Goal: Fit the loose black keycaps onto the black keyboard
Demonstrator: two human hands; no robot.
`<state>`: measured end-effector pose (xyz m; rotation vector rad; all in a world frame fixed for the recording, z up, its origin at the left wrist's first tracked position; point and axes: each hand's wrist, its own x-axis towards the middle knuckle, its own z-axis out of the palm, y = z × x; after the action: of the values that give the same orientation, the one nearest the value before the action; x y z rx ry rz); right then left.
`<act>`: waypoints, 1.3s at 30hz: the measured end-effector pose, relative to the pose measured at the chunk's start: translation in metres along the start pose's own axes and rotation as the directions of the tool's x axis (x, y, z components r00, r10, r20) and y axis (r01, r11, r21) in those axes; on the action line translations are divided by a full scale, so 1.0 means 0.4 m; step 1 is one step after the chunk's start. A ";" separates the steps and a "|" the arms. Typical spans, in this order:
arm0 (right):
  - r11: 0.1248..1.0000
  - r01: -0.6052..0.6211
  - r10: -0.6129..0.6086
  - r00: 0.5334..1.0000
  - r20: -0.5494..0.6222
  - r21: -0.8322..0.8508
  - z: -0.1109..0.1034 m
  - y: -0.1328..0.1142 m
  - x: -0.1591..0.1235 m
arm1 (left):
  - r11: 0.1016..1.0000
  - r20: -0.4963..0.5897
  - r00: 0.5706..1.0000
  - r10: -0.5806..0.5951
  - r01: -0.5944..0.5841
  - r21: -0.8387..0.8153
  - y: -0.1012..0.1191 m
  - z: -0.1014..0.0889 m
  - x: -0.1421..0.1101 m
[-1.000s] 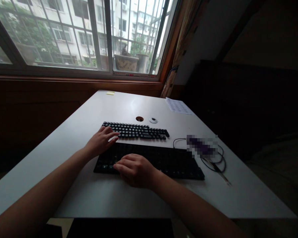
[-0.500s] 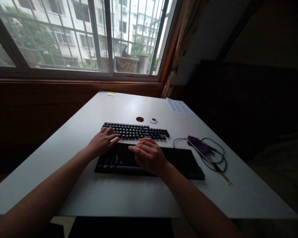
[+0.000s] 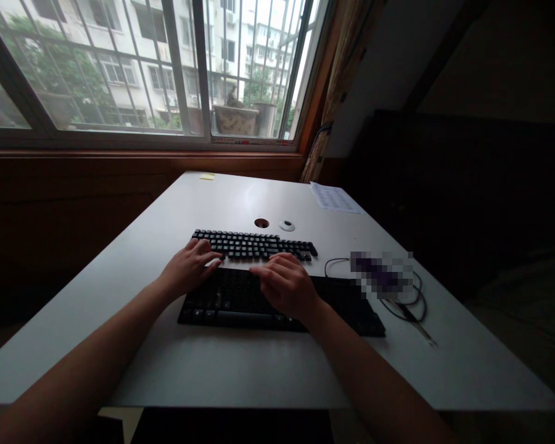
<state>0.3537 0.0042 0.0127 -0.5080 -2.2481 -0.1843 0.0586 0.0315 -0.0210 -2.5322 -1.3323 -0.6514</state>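
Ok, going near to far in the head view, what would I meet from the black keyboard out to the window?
Black keyboard → loose keycaps → round hole → paper sheet → yellow note → window.

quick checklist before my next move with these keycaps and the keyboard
1. Keyboard lying on the desk: ok
2. Loose keycaps set out in rows beyond the keyboard: ok
3. All keycaps on the keyboard: not ok, many lie on the desk
4. Left hand holding a keycap: cannot tell
5. Right hand holding a keycap: cannot tell
6. Cable clear of both hands: ok
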 end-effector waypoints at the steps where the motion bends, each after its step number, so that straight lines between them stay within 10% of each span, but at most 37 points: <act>1: 1.000 -0.002 0.002 1.000 0.000 0.001 0.000 0.002 -0.001 | 1.000 0.001 1.000 -0.003 0.003 0.004 0.000 -0.001 -0.002; 39: 0.995 -0.101 0.102 0.993 -0.059 0.022 -0.016 0.045 -0.014 | 0.966 0.078 0.969 -0.233 0.240 -0.098 -0.013 0.019 0.055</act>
<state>0.3691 0.0169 0.0123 -0.5979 -2.1581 -0.1247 0.0673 0.0535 -0.0171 -2.5181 -1.6843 -0.7056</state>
